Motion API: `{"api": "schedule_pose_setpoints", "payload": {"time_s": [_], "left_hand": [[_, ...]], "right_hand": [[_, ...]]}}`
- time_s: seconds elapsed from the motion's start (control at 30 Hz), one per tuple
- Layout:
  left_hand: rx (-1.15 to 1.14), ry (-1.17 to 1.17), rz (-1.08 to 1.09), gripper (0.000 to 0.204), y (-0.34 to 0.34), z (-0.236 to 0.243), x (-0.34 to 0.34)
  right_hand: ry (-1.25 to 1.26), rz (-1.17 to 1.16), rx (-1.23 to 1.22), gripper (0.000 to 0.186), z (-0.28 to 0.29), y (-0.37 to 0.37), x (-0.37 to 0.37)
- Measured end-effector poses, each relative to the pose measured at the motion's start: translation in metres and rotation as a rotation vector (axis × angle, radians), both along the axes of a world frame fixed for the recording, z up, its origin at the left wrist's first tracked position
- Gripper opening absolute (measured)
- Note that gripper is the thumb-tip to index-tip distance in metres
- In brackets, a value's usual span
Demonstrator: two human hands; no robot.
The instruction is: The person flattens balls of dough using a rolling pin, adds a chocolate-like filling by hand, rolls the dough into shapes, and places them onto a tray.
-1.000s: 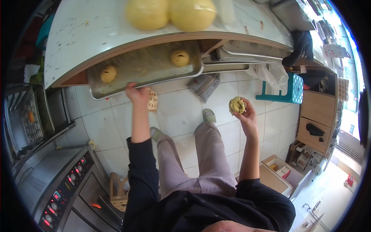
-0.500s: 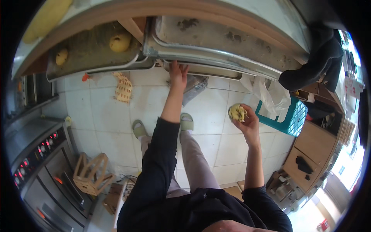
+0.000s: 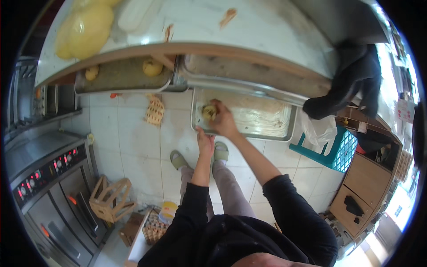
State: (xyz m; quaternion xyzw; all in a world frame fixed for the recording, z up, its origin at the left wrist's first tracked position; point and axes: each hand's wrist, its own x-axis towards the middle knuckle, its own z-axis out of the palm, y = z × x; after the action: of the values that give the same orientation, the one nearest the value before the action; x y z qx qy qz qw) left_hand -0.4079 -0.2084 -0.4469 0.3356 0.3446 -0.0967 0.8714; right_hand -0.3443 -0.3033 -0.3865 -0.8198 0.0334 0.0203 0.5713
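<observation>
A: Head view first. What is the right hand [image 3: 223, 121] carrying?

B: A small dough ball [image 3: 208, 111], pale yellow, roundish, with a darker patch on its upper face. It looks lumpy rather than smooth.

A: And how does it sit in the grip?

B: The fingers curl round its right side, so the grip is clenched on the ball, which pokes out to the left of the knuckles. The ball is over the near left corner of a pulled-out steel tray [image 3: 271, 119]; whether it touches the tray floor I cannot tell.

A: How does that tray look?

B: Rectangular, shallow, smeared with pale and brownish residue, sticking out from under the desk [image 3: 267, 31].

A: The left hand [image 3: 205, 141]?

B: It is at the tray's front rim, just below the ball, fingers against the edge; it seems to grip the rim, though the fingertips are hidden.

A: Anything else nearby?

B: A second tray [image 3: 120, 78] to the left under the desk holds two more yellow balls [image 3: 152, 67], well apart from the hands. A large yellow dough mass [image 3: 84, 29] lies on the desk top. On the tiled floor [image 3: 133, 147] stand an oven [image 3: 49, 178], a wooden rack [image 3: 109, 200] and a teal plastic stool [image 3: 340, 149].
</observation>
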Motion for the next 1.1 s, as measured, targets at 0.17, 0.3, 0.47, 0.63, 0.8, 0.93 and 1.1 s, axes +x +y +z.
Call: {"api": "schedule_pose_setpoints", "payload": {"time_s": [0.17, 0.3, 0.47, 0.63, 0.8, 0.93, 1.1], "left_hand": [[-0.215, 0.092, -0.007, 0.07, 0.015, 0.006, 0.019], [0.237, -0.302, -0.391, 0.07, 0.036, 0.016, 0.019], [-0.274, 0.165, -0.057, 0.064, 0.029, 0.02, 0.024], [-0.293, 0.084, -0.19, 0.059, 0.027, -0.005, 0.018], [-0.068, -0.315, -0.409, 0.053, 0.048, -0.074, -0.002], [-0.421, 0.24, -0.342, 0.053, 0.015, -0.019, 0.007], [-0.507, 0.335, -0.289, 0.049, 0.054, -0.001, 0.024]], "right_hand": [[-0.23, -0.004, -0.726, 0.068, 0.041, 0.011, -0.014], [-0.076, 0.32, -0.013, 0.046, 0.226, -0.037, -0.017], [-0.447, -0.223, -0.559, 0.016, 0.402, -0.133, 0.057], [-0.085, -0.037, -1.068, 0.011, 0.441, -0.131, 0.112], [-0.119, 0.125, -0.901, 0.036, 0.482, -0.04, 0.149], [-0.341, 0.221, -1.062, 0.051, 0.409, -0.059, 0.179], [-0.377, 0.27, -1.004, 0.037, 0.424, -0.046, 0.178]]}}
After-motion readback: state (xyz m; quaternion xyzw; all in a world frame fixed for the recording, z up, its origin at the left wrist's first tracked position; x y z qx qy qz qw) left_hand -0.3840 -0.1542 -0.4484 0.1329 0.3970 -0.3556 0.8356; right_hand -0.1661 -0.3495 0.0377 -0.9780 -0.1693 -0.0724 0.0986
